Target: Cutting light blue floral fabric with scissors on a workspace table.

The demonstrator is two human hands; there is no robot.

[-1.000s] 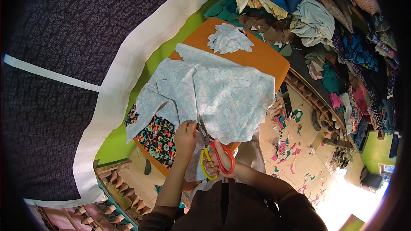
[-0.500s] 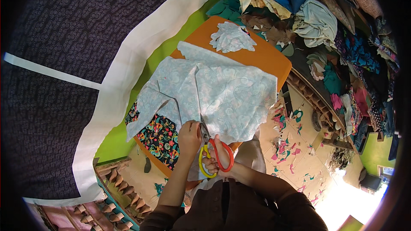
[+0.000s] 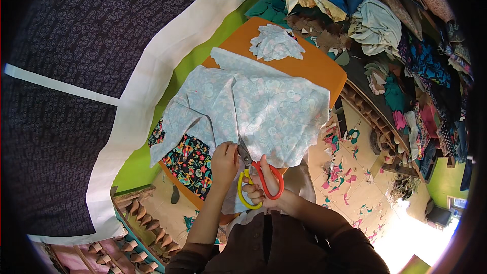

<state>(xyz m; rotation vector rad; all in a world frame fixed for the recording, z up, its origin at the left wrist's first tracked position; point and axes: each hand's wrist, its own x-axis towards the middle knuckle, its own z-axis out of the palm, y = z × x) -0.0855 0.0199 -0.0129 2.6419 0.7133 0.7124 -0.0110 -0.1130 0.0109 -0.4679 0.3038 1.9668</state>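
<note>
Scissors (image 3: 247,159) and R hand (image 3: 266,183) had shifted slightly right since prev. frame; L hand (image 3: 224,159) approx. unchanged. R hand was wrapped thru the red and yellow handles (image 3: 240,191), gripping them. L hand was curled at near edge of pale cloth (image 3: 284,122), next to blades (image 3: 242,149); exact pinch hidden, could not tell. Cloth lay across orange table (image 3: 318,68), w/ black flowered fabric (image 3: 190,163) showing at L side. Pale cut pieces (image 3: 276,43) sat piled at far end. Scraps (image 3: 336,172) littered floor (image 3: 365,144) to R.
</note>
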